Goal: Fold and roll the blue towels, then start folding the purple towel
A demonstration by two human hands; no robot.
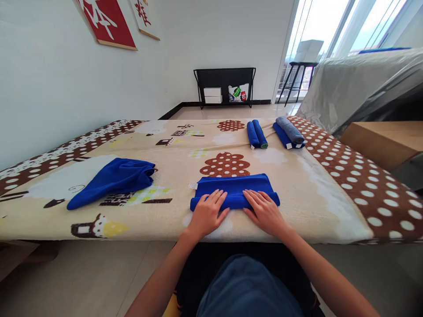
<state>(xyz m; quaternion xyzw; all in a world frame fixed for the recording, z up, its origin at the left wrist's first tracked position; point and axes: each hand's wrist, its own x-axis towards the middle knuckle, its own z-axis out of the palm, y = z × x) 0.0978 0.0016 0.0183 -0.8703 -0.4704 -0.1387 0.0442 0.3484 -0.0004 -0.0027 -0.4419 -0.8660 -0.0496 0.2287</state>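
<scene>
Hands lay flat on the near, rolled edge of a blue towel point(235, 185), left hand point(207, 214) and right hand point(264, 212) equally close, fingers straight, slightly spread, gripping nothing. Its long axis ran left-right on the blanket point(307, 193). A crumpled cloth point(114, 179) lay left, towel rolls point(257, 134) beyond. A far rack point(224, 72) held white boxes point(212, 95).
</scene>
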